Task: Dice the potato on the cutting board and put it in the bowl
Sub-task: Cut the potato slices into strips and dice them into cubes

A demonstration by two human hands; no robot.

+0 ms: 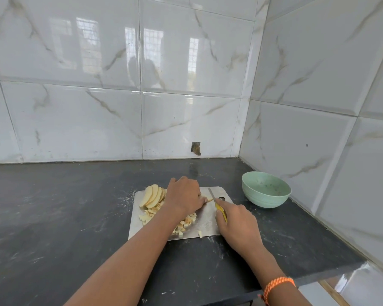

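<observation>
1. Potato, pale yellow and peeled, lay in three lots on the rectangular steel cutting board [208, 226]: a fan of oval slices [152, 196] at the far left corner, a heap of small diced cubes [187, 221] along the near side, and a thin sliver [209, 200] under the blade.
2. The left hand [184, 196] lay knuckles-up over the middle of the board, its fingertips pressing the sliver down; how far the fingers curled could not be told, as the back of the hand hid them.
3. The right hand [234, 221] had its grip clamped round the yellow-handled knife [218, 205], the blade angled away toward the far edge, its edge just beside the left fingertips.
4. The pale green ribbed bowl [266, 192] stood on the dark stone counter [64, 217] to the right of the board, apart from it, and looked to hold no potato yet.
5. Risks, as I judged them: the blade met the sliver very close to the holding fingers, so a slip on the wet steel could nick them. One cube [200, 234] sat at the near edge and could drop to the counter. The left forearm, lying across the heap, could sweep more off.
</observation>
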